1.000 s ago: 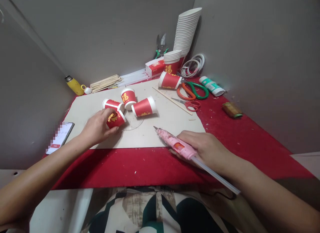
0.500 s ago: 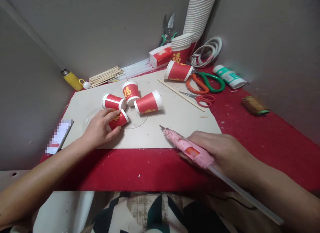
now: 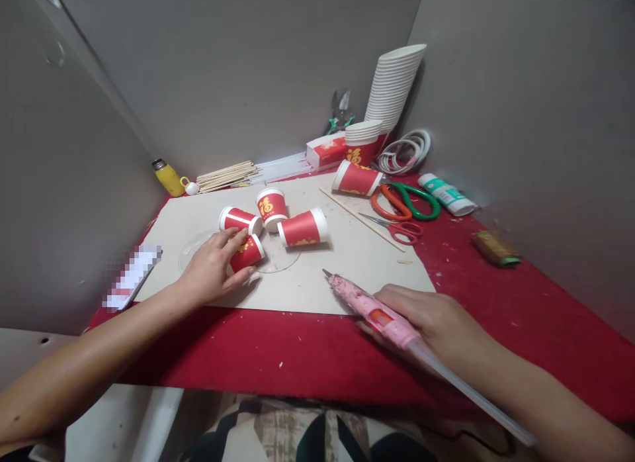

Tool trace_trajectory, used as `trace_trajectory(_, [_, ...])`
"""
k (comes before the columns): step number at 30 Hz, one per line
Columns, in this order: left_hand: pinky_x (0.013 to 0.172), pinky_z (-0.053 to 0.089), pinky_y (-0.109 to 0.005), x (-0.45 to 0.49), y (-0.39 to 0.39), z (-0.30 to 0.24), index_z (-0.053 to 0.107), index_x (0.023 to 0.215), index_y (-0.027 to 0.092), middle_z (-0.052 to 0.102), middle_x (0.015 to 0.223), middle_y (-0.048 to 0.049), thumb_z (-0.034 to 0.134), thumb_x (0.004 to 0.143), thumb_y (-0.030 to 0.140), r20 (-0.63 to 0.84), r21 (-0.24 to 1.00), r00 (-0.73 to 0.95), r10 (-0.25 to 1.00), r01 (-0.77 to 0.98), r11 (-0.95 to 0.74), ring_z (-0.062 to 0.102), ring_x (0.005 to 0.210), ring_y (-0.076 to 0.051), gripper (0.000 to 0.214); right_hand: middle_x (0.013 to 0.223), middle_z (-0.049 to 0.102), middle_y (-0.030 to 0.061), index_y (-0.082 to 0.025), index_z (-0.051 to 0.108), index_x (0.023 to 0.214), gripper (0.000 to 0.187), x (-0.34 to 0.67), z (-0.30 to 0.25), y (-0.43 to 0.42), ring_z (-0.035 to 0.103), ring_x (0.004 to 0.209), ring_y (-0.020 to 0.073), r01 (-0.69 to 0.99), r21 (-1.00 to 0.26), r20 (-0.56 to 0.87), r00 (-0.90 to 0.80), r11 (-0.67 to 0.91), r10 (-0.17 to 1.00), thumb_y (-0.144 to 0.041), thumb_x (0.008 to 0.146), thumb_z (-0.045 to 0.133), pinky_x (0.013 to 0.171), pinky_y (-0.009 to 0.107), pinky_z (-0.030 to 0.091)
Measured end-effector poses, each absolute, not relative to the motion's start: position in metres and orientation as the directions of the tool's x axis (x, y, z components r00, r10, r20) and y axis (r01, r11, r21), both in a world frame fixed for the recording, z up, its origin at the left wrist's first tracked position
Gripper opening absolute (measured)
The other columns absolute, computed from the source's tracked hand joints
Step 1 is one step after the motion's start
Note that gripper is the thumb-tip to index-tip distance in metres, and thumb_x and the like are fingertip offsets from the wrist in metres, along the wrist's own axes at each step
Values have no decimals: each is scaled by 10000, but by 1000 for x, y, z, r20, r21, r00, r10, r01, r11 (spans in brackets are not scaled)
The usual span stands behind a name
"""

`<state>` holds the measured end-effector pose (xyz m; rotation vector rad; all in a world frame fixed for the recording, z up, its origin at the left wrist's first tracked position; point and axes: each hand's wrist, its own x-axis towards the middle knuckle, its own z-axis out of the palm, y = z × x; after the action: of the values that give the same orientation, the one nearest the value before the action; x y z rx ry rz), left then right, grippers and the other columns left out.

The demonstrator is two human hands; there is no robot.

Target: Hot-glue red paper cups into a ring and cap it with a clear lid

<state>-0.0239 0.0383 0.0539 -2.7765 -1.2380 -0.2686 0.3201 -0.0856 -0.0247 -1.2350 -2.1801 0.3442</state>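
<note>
Red cup (image 3: 249,252), on its side: grasped by left hand (image 3: 212,265), long axis running rightward from it. Pink glue gun (image 3: 364,304): gripped by right hand (image 3: 426,315), nozzle forward-left.

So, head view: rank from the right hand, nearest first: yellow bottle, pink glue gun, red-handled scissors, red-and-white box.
1. Pink glue gun: held in the right hand
2. Red-handled scissors: ahead of it
3. Red-and-white box: toward the back
4. Yellow bottle: far left
</note>
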Motion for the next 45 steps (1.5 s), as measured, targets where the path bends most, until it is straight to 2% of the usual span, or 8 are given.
trace_trajectory(10, [1149,388,-530,-22,37,69,454,1485,129,481,1511,-229,509,960,549,225,-27,670,708,730,-683,444,1408,-368,675,684,603,-5,-231,563,805,195,318,-20,-86,549,548,140,685,-478,410,-379,550,829,-303,977,507,510,260,372])
trace_trajectory(16, [1253,176,-530,2,39,85,298,1593,194,249,1677,-133,406,999,600,-45,-218,749,661,638,-739,187,1556,-329,727,692,613,-5,-234,562,821,150,319,-22,-85,557,554,140,679,-480,414,-383,556,826,-258,964,520,509,256,371])
trace_trajectory(20, [1262,171,-474,10,43,80,310,1588,147,178,1684,-130,347,1009,619,-189,-208,749,635,602,-771,159,1564,-294,748,704,610,-7,-233,558,837,134,320,-23,-85,565,570,139,678,-473,404,-400,563,822,-254,965,524,522,255,383])
trace_trajectory(27, [1263,155,-489,8,46,80,249,1611,158,152,1693,-114,315,998,659,-213,-136,743,635,621,-772,141,1568,-296,794,682,601,-2,-224,557,772,199,319,-19,-87,541,563,142,714,-491,342,-368,498,865,-295,957,542,531,271,375])
trace_trajectory(31, [1247,168,-541,16,45,100,173,1629,228,198,1695,-111,305,992,669,-133,-76,734,666,662,-745,195,1557,-310,786,700,614,13,-222,568,789,186,318,-15,-87,545,581,144,696,-505,366,-364,511,857,-280,961,526,545,271,382])
trace_trajectory(36, [1202,294,-465,60,58,136,252,1601,199,334,1649,-115,310,997,623,20,13,750,661,661,-750,341,1496,-304,741,698,615,22,-225,535,773,175,318,-6,-87,538,576,145,691,-500,453,-305,522,838,-257,945,529,542,266,377])
trace_trajectory(42, [1088,408,-379,160,116,148,419,1506,202,505,1537,-135,567,918,477,-127,65,638,759,769,-636,506,1370,-304,666,690,594,19,-206,546,782,144,322,-1,-86,518,578,136,699,-432,591,-257,569,765,-237,923,552,554,255,363])
trace_trajectory(45, [893,517,-345,203,146,146,629,1270,135,710,1230,-177,605,887,464,-171,58,566,807,823,-565,680,1089,-296,505,678,578,19,-210,520,761,154,322,1,-86,493,577,141,708,-405,612,-260,578,747,-228,914,520,552,271,343])
